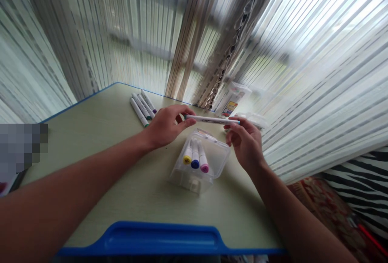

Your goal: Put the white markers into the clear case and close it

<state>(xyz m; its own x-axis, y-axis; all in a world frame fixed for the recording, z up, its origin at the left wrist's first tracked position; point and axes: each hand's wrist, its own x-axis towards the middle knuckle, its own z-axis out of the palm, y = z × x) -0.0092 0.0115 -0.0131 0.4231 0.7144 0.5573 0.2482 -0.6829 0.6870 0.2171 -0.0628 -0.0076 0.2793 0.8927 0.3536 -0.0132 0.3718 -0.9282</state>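
Observation:
Between my two hands a thin white marker (212,120) with blue-green ends is held level, just above and behind a clear plastic box. My left hand (169,125) pinches its left end between thumb and fingers. At the other end, the fingers of my right hand (246,139) are closed on it. Below, the open clear plastic box (178,174) holds a yellow-capped marker (187,158), a blue-capped marker (195,163) and a pink-capped marker (204,167). Beyond my left hand several white markers (139,111) with green and purple ends lie side by side on the table.
The pale table (100,186) has a blue rim and a blue front tray (163,236). At its back right stands a clear labelled package (232,101), with clear plastic behind my right hand. Curtains (145,32) hang along the far edge. Zebra-striped fabric (360,186) lies at right.

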